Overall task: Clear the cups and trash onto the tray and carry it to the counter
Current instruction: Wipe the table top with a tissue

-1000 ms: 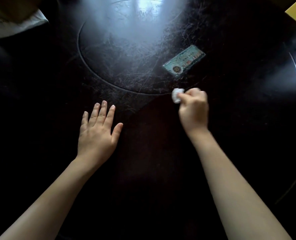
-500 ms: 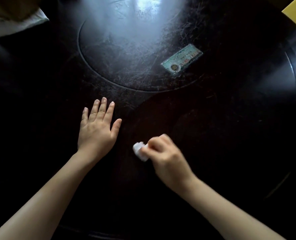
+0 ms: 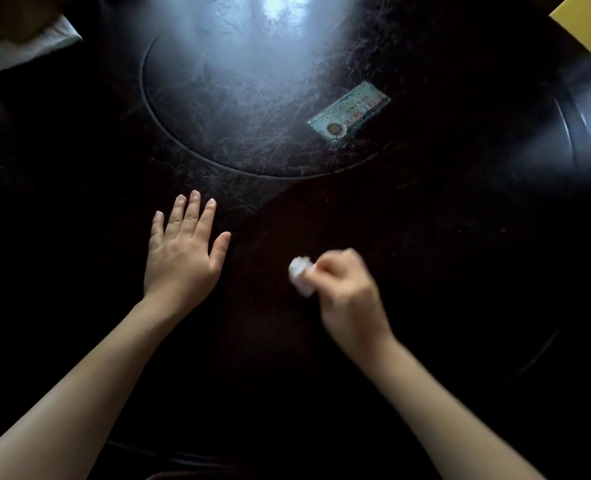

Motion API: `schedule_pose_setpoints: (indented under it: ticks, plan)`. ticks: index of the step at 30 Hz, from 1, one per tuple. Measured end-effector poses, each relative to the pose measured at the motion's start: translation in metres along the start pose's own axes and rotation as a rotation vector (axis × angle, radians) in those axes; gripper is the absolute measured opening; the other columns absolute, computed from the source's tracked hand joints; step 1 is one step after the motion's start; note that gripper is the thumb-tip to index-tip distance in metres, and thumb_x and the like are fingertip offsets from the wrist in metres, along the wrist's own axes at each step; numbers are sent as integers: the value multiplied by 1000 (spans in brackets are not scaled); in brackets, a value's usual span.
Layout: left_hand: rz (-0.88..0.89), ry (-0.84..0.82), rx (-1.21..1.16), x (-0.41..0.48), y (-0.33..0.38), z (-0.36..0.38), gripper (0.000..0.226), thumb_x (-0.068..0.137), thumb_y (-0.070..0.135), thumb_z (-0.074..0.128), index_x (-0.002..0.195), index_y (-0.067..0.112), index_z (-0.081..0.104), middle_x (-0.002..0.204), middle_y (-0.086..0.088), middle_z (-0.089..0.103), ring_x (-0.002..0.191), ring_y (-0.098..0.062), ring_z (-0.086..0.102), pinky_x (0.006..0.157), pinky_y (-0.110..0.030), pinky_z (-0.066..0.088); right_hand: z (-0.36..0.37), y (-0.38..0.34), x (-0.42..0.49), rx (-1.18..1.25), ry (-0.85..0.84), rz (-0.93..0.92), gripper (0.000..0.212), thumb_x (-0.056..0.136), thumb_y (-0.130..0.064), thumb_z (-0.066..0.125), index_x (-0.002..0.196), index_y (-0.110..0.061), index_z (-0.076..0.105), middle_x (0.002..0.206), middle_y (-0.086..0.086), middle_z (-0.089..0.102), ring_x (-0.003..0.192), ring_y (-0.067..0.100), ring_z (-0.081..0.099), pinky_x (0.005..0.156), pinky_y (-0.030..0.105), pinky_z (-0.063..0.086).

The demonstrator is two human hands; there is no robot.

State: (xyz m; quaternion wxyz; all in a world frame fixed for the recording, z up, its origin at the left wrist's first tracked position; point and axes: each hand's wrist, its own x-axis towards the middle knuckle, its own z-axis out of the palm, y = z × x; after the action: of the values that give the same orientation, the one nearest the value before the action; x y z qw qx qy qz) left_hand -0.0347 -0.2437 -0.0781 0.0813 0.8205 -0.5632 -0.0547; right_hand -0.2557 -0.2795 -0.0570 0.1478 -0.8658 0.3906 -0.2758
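My right hand [image 3: 347, 294] is closed around a small crumpled white tissue [image 3: 300, 276], which sticks out past my fingertips just above the dark round table [image 3: 443, 271]. The hand is blurred by motion. Flat on the table to its left lies my left hand [image 3: 181, 252], palm down, fingers spread, holding nothing. No cup and no tray are in view.
A greenish laminated card [image 3: 349, 114] lies on the scratched round inset [image 3: 238, 98] at the table's centre. A white cloth or paper [image 3: 20, 46] shows at the top left corner, a yellow object [image 3: 588, 26] at the top right. The table's rim curves along the right side.
My right hand has carried the tissue from beside the card down toward me, then a little rightward. My left hand has stayed flat in place.
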Motion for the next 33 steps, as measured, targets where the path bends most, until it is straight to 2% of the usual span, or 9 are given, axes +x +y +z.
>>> schedule_pose_setpoints:
  ticks: [5,7,9,12,16,19,22,27,33]
  plan:
    - [10,2,-1,1,-4,-3,57,95,42,29,144,15,20,155,-10,13,144,-22,6,116,-43,0,-10,-45,-68,170,-230,-187,20,91,-13,59,72,-11,66,68,1,57,64,16,48,56,28,45]
    - [22,1,-7,1,-4,-4,57,95,41,31,144,15,20,155,-10,14,144,-22,6,116,-43,0,-20,-35,-63,165,-181,-185,21,88,-10,62,67,-14,65,68,6,59,66,18,52,61,31,49]
    - [24,-6,-6,1,-4,-4,57,95,41,31,144,15,20,156,-10,13,144,-22,6,116,-43,0,-34,-5,-42,157,-17,-58,20,87,-11,62,68,-13,68,69,18,61,70,25,56,72,41,51]
    - [19,-8,2,1,-4,-4,58,94,42,29,144,15,18,156,-9,12,144,-22,4,116,-42,-1,-53,65,12,-75,197,204,16,85,-4,57,81,-6,73,74,16,62,73,30,57,71,34,44]
    - [15,-11,7,0,-1,-5,58,94,41,29,145,14,18,156,-10,11,144,-22,4,116,-43,-1,-49,121,59,-226,224,551,25,83,-3,50,93,-3,72,89,24,62,88,42,57,72,28,36]
    - [19,-7,9,1,-1,-4,58,94,41,30,144,13,19,156,-11,13,144,-23,6,115,-44,0,-28,83,45,-173,135,325,22,76,-2,52,76,-7,74,71,18,61,71,37,56,66,35,41]
    - [21,-1,9,1,-1,-4,57,94,40,31,144,13,21,155,-11,14,144,-24,7,115,-44,1,-19,18,-12,-19,13,67,22,86,-3,56,71,-12,69,65,8,55,65,26,51,63,37,44]
    - [21,1,3,1,-3,-4,57,94,40,32,144,14,21,155,-11,15,144,-23,7,115,-44,1,-29,-37,-86,164,-179,-99,24,93,-18,54,71,-14,65,69,0,55,65,14,48,58,27,46]
    - [22,4,4,0,-2,-4,57,94,40,31,144,13,22,155,-12,15,144,-24,8,115,-45,2,-81,0,-37,505,-71,399,29,78,-6,54,86,-29,71,83,-8,60,74,7,58,69,9,41]
